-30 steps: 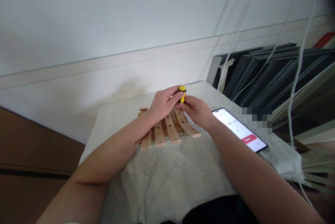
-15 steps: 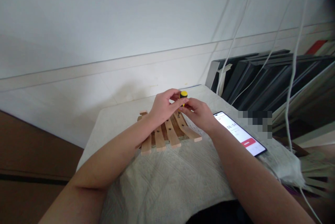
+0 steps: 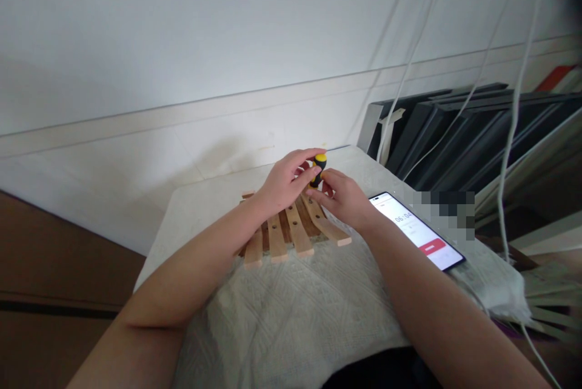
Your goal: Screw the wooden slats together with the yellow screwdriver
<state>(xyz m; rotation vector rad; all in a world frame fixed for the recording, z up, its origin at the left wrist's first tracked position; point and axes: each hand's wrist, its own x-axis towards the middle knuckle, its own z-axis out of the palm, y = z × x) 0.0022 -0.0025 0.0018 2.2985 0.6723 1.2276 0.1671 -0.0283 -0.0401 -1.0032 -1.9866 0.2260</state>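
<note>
Both grips pinch the yellow screwdriver, apparently upright over the wooden slats.

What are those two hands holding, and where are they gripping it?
A small yellow-and-black screwdriver, upright over the wooden slats. The left hand pinches its handle near the top; the right hand touches it lower down, near the shaft.

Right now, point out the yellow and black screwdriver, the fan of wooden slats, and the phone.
yellow and black screwdriver [image 3: 319, 166], head view, handle top.
fan of wooden slats [image 3: 297, 232], head view, middle slat.
phone [image 3: 421, 231], head view, lit screen.
</note>
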